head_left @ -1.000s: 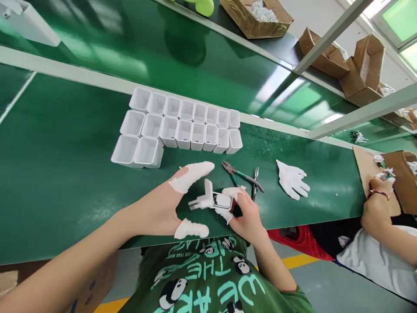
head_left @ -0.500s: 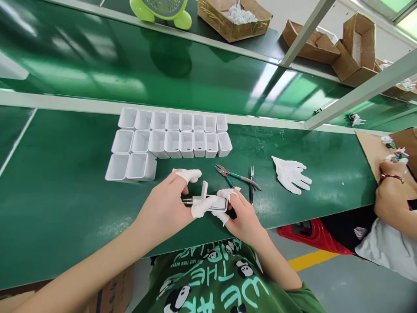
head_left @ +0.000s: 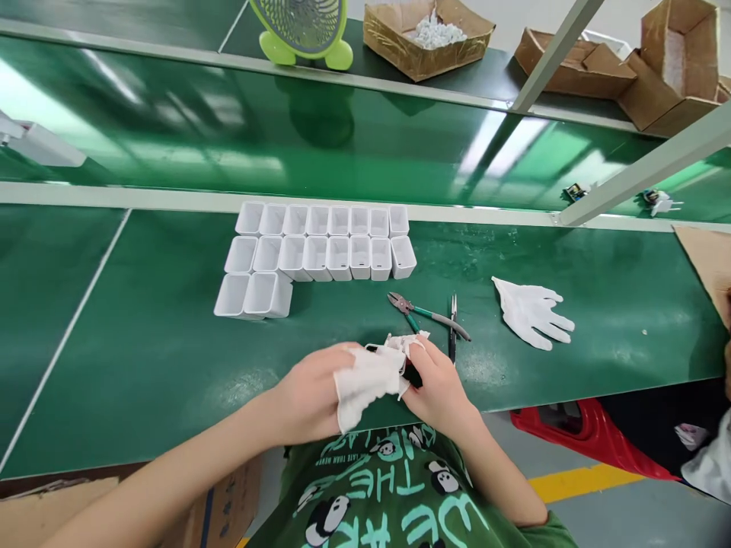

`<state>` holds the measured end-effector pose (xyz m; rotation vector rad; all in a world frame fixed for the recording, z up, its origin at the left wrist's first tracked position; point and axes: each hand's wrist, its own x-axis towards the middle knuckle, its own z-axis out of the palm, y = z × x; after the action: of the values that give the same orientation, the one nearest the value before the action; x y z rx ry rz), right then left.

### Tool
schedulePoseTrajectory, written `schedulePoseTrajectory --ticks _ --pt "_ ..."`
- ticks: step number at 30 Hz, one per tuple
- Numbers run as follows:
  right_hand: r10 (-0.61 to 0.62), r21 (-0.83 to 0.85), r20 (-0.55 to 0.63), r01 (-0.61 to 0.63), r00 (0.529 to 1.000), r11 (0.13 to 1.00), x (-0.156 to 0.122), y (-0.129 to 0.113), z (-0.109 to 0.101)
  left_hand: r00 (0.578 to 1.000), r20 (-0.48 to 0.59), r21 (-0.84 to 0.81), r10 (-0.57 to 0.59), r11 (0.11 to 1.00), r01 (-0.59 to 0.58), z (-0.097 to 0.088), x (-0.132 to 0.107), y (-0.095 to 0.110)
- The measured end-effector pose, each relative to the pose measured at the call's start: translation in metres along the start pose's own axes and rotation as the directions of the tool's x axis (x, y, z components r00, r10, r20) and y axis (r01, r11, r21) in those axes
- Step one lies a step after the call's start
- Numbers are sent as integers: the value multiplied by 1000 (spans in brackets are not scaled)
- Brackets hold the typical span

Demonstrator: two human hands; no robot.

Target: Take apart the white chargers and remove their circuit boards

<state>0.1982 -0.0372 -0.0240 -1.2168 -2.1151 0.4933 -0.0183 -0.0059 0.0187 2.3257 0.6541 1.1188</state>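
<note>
My left hand (head_left: 320,384), its fingers in white cloth covers, is closed on a white plug adapter (head_left: 374,348) low over the bench's front edge. Most of the adapter is hidden behind the fingers and cloth; only bits of its white rim and a dark part show. My right hand (head_left: 437,380), also with white covers on its fingers, grips the adapter's right end. Just beyond the right hand lie green-handled cutting pliers (head_left: 426,313) and slim dark tweezers or pliers (head_left: 453,327), which touch or cross.
Several white open-topped plastic cases (head_left: 294,255) stand in rows on the green bench (head_left: 171,342). A white glove (head_left: 534,312) lies to the right. On the shelf above are a green fan (head_left: 305,27) and cardboard boxes (head_left: 428,57). A co-worker sits at far right, beside a red stool (head_left: 594,438).
My left hand has turned over and closed around the adapter, covering the prongs and upright piece seen before. My right hand keeps its grip. The view has shifted left.
</note>
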Motion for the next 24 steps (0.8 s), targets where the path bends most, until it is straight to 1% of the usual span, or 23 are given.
schedulePoseTrajectory --ticks 1,2,3,4,5,6,8,10,12,15,17,20,22,24 --pt "-6 -17 5 6 1000 1000 0 1 0 992 -19 -69 -123 990 122 1 -1 -5" --pt "-5 -23 23 5 1000 1000 0 2 -1 969 -36 -126 -246 963 239 3 -1 -11" --pt "1 -18 50 0 999 1000 -1 2 -3 936 -49 -172 -350 926 337 5 -1 -15" --pt "10 -3 75 -10 997 1000 -2 3 -5 902 -59 -212 -428 888 408 7 -2 -19" --pt "16 22 84 -18 996 1000 -3 3 -8 878 -66 -248 -475 860 447 9 -2 -22" --pt "13 56 72 -17 997 998 -4 3 -11 864 -64 -276 -500 840 466 11 -2 -24" --pt "-24 112 10 23 1000 993 -8 4 -16 856 -69 -311 -512 827 469 14 -4 -26" --pt "-103 117 -12 104 995 988 -11 7 -19 854 -112 -344 -508 826 447 15 -6 -27" --pt "-182 103 33 178 983 979 -13 11 -18 843 -156 -380 -514 819 429 14 -10 -27" --pt "-231 69 86 225 969 972 -13 20 -9 817 -200 -398 -541 807 437 8 -16 -28" --pt "-247 10 84 248 965 969 -10 25 0 806 -213 -383 -552 806 451 5 -19 -29" --pt "-254 -73 47 257 966 964 -8 25 9 823 -213 -349 -527 827 440 2 -20 -27" --pt "-235 -91 16 236 972 968 -14 18 4 833 -225 -331 -506 844 423 1 -19 -25" --pt "-186 -100 -4 185 982 978 -29 6 -11 830 -255 -323 -495 853 410 -1 -16 -21"
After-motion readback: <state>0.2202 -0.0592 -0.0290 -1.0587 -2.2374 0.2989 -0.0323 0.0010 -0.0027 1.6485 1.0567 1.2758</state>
